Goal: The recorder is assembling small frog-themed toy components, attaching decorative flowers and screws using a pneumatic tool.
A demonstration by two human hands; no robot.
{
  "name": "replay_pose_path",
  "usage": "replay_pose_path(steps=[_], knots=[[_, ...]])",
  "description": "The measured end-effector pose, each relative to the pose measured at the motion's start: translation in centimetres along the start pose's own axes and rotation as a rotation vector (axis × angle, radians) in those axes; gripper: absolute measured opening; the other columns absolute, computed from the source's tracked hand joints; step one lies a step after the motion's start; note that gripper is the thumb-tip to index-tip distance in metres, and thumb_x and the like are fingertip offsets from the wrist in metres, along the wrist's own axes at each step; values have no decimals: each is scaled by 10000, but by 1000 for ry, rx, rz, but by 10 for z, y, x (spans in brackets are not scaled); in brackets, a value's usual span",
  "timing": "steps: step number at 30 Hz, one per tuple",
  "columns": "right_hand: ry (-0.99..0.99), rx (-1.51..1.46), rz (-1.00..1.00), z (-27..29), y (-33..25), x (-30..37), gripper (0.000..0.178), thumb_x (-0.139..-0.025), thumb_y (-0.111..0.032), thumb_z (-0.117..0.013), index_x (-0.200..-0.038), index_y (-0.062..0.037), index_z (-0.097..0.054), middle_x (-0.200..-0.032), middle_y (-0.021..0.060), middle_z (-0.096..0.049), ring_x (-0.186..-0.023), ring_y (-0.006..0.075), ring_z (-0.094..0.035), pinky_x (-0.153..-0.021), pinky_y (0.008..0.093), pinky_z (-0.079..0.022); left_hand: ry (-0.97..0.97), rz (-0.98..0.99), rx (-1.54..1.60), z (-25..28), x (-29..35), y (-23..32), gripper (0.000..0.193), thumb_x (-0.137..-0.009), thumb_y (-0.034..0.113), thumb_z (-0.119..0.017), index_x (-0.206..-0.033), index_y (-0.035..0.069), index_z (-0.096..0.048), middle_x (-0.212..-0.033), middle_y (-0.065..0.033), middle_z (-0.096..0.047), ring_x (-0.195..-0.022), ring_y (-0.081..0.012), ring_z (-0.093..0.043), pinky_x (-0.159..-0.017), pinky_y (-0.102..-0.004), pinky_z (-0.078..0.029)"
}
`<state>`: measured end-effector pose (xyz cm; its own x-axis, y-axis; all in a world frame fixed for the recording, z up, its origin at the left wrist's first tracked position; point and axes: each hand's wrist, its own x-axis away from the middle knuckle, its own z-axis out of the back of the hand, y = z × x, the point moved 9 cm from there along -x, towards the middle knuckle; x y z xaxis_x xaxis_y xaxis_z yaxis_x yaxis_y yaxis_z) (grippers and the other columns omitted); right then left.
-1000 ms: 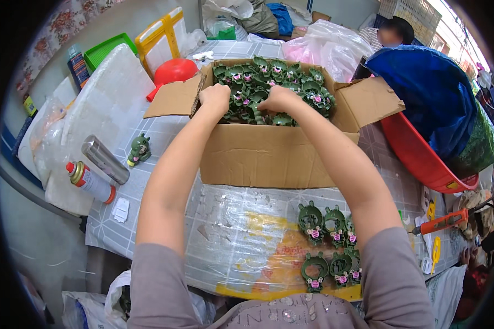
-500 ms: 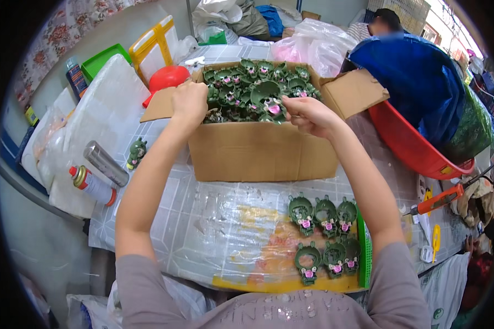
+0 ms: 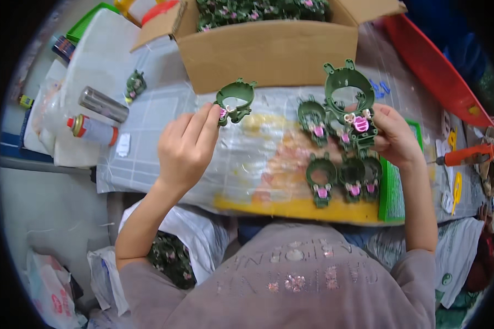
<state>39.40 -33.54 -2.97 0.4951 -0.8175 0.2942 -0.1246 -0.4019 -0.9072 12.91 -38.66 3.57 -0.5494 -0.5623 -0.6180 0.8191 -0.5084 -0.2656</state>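
Between the fingers of my left hand [image 3: 189, 143] is a green plastic figure shell [image 3: 239, 98], a hollow ring-shaped head with a pink and white piece below. My right hand [image 3: 396, 135] grips another green figure shell [image 3: 339, 80], raised above the table at the right. Behind and below that one, several like shells [image 3: 321, 173] lie in two rows on the table, partly covered by it. Beyond my hands stands an open cardboard box [image 3: 269, 57] filled with more of these green parts [image 3: 258, 13].
A green basket [image 3: 392, 192] sits at the right table edge, near an orange-handled screwdriver [image 3: 466, 155] and yellow cutter [image 3: 457, 192]. At left are a spray can [image 3: 93, 130], a metal cylinder [image 3: 104, 104] and a green figure [image 3: 135, 86]. A red tub [image 3: 439, 71] stands far right.
Both hands have come back from the box toward me, each now holding a green figure shell. The view has tilted down, showing a bag of green parts by my left arm.
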Motion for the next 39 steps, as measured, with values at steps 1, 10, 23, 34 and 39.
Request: replay_pose_path(steps=[1, 10, 23, 34, 39], knots=[[21, -9, -29, -3, 8, 6, 357, -991, -276, -482, -1187, 3, -588, -675, -108, -434, -446, -19, -219, -397, 172, -137, -6, 4, 29, -5, 7, 6, 384, -675, 9, -717, -1052, -5, -645, -1003, -94, -669, -727, -218, -607, -619, -330, -484], [5, -30, -101, -21, 51, 45, 366, -985, -285, -495, -1186, 5, -593, -624, -92, -323, -459, 11, -229, -423, 191, -164, -32, 67, 129, -52, 25, 56, 410, -687, 75, -706, -1092, 46, -648, -1003, -64, -670, -744, -209, -586, -615, -338, -481], [-50, 22, -268, -67, 99, 69, 279, -960, -240, -538, -1111, -39, -661, -685, -59, -549, -511, -1, -350, -458, 169, -244, -400, 814, 1384, -30, 55, 80, 502, -786, 146, -751, -1241, 45, -562, -913, -41, -652, -661, -56, -538, -551, -202, -405], [-8, 604, 27, -60, 42, 9, 282, -918, -163, -602, -1125, 26, -629, -857, 66, -682, -799, 102, -639, -709, 238, -501, -685, 1196, 1508, -90, 86, 81, 240, -874, 140, -643, -1052, -20, -646, -780, -67, -695, -557, -65, -595, -439, -202, -430], [100, 940, 177, -44, -19, -55, 301, -889, -200, -619, -1057, 48, -654, -860, 84, -696, -821, 118, -646, -728, 252, -498, -718, 1036, 1533, -108, 73, 91, 466, -836, 213, -706, -1217, -19, -573, -724, -72, -675, -544, -76, -589, -486, -232, -464]])
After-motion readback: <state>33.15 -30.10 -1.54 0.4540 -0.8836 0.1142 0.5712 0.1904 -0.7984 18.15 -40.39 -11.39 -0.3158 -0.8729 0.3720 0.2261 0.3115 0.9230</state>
